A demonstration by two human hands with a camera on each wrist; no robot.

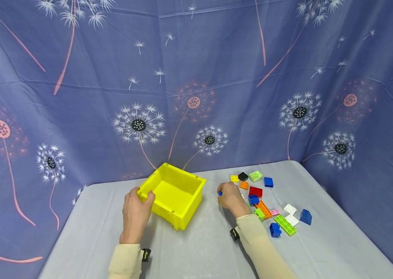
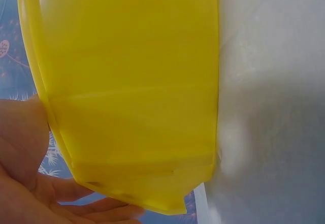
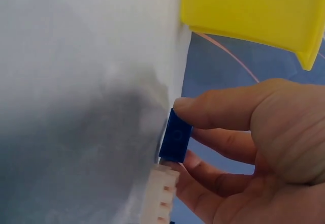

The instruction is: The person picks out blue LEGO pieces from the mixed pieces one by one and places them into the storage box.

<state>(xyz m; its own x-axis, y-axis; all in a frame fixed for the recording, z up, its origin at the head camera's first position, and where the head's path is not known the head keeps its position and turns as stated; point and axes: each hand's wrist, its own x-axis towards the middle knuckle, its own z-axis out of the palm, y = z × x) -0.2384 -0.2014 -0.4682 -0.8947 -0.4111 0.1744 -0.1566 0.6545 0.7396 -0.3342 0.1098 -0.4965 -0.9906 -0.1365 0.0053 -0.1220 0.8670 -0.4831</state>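
A yellow box (image 1: 168,213), its open top facing up, stands left of centre. My left hand (image 1: 137,211) grips its near-left corner, thumb over the rim. In the left wrist view the box wall (image 2: 132,82) fills the middle and the fingers (image 2: 109,211) reach along its far side. To the right of the box my right hand (image 1: 231,197) pinches a small blue toy brick (image 3: 176,136) between thumb and fingers. A white brick (image 3: 160,196) shows just below the blue one in the right wrist view; whether they are joined I cannot tell.
Several toy bricks lie right of my right hand: a red one (image 1: 256,191), a long orange one (image 1: 263,209), a long lime one (image 1: 285,225), white ones (image 1: 290,209) and blue ones (image 1: 275,230). A dandelion-print curtain (image 1: 196,77) hangs behind the cloth-covered table (image 1: 196,255).
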